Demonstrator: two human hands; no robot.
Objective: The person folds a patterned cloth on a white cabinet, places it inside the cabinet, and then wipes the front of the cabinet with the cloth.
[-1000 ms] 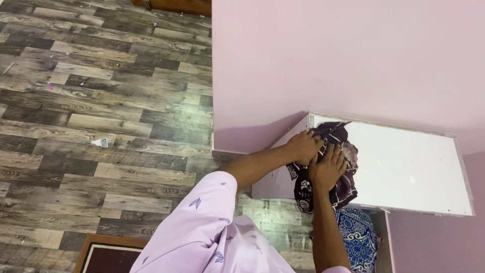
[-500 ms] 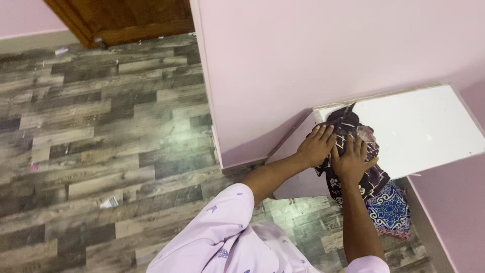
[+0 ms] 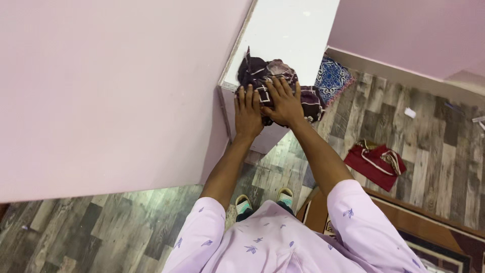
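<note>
Since half a second ago the view has swung round: the white counter (image 3: 290, 30), which lay to the right, now sits at the far centre, and the dark patterned cloth (image 3: 268, 76) has been bunched tighter at the counter's near left corner, with both hands shifted onto it side by side. In the head view, the left hand (image 3: 248, 112) lies flat, fingers spread and unclenched, pressing on the cloth's left edge where it hangs over the counter's near rim. The right hand (image 3: 284, 103) is also open-palmed, fingers splayed, pressing down on the middle of the bundle; neither hand grips it. The cloth's right end droops past the counter edge. Just right of it, lower down, a blue patterned fabric (image 3: 332, 76) shows beside the counter. On the wooden floor (image 3: 429, 151) to the right lies a folded red cloth (image 3: 375, 161), well apart from the hands. A pink wall (image 3: 111, 91) fills the left. Near, lilac sleeves (image 3: 353, 212) and two sandalled feet (image 3: 263, 198) show.
</note>
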